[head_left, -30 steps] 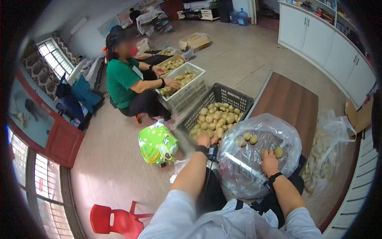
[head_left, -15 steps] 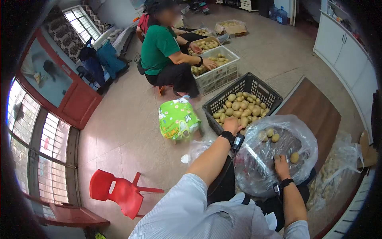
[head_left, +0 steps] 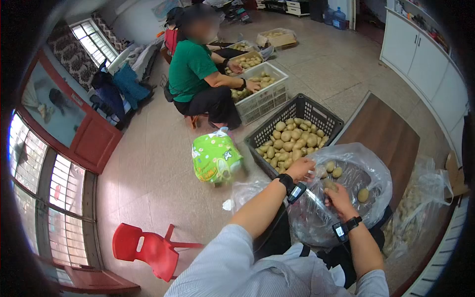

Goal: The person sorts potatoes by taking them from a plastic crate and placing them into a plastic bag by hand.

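Note:
A clear plastic bag [head_left: 366,153] lies spread open in front of me, with several loose potatoes [head_left: 363,195] in it. My right hand [head_left: 339,199] is over the bag, its fingers closed round a potato [head_left: 330,185]. At the bag's left rim, between it and the crate, is my left hand [head_left: 300,171]. Its fingers are curled, and what they may hold is hidden. Just beyond it stands a black plastic crate [head_left: 326,113] with a heap of potatoes [head_left: 292,139] inside. Both wrists wear black straps with small devices.
A brown board [head_left: 383,131] lies right of the crate. Another plastic bag [head_left: 420,198] is at far right. A green-covered stool [head_left: 215,156] and a red chair [head_left: 148,250] stand left. A person in green [head_left: 193,67] sits at a white crate [head_left: 264,104] of potatoes.
My left hand has come out of the potato crate to the bag's rim. The right hand has risen toward the left one, with a potato now visible in its fingers. The view has shifted slightly.

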Demonstrator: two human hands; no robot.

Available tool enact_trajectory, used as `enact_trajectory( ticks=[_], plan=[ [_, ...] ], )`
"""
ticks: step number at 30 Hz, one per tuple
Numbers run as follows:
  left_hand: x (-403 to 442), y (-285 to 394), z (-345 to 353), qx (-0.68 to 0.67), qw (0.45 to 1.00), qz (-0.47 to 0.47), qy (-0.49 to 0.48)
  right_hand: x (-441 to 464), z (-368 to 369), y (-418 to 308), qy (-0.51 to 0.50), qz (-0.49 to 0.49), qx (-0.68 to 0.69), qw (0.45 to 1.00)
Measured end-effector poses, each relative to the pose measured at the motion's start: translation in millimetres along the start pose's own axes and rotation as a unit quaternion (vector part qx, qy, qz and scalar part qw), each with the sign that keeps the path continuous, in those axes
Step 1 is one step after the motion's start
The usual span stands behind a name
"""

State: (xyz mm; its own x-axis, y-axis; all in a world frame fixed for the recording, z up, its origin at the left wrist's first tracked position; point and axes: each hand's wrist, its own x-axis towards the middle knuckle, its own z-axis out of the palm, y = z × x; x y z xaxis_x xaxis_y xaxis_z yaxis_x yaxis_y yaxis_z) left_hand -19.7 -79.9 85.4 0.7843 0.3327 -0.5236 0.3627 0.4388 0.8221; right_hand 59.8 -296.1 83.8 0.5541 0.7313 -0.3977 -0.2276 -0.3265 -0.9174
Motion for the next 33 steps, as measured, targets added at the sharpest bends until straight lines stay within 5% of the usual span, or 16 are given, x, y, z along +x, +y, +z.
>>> enact_trajectory(
  ticks=[7, 9, 15, 22, 25, 27, 33],
  plan=[
    [-23, 19, 21, 0.091, 0.987, -0.068, -0.115, -3, 12, -36, -0.08, 0.003, -0.061, 0.995],
    [-22, 18, 23, 0.085, 0.984, -0.072, -0.138, 7, 15, -23, -0.007, -0.189, -0.19, 0.963],
    [-12, 7, 15, 0.055, 0.979, -0.055, -0.19, 12, 19, -26, 0.031, -0.227, -0.159, 0.96],
    [1, 2, 1, -0.019, 0.987, -0.042, -0.154, 0, 9, -28, 0.063, -0.113, -0.114, 0.985],
    [-2, 5, -4, -0.096, 0.99, -0.019, -0.103, 11, -21, 7, 0.135, -0.168, -0.19, 0.958],
    [4, 2, -13, -0.112, 0.988, 0.004, -0.109, 27, -54, 42, 0.257, -0.26, -0.428, 0.827],
    [12, 0, -31, -0.249, 0.963, 0.1, 0.032, 7, -88, 44, 0.322, -0.125, -0.533, 0.772]
  ],
)
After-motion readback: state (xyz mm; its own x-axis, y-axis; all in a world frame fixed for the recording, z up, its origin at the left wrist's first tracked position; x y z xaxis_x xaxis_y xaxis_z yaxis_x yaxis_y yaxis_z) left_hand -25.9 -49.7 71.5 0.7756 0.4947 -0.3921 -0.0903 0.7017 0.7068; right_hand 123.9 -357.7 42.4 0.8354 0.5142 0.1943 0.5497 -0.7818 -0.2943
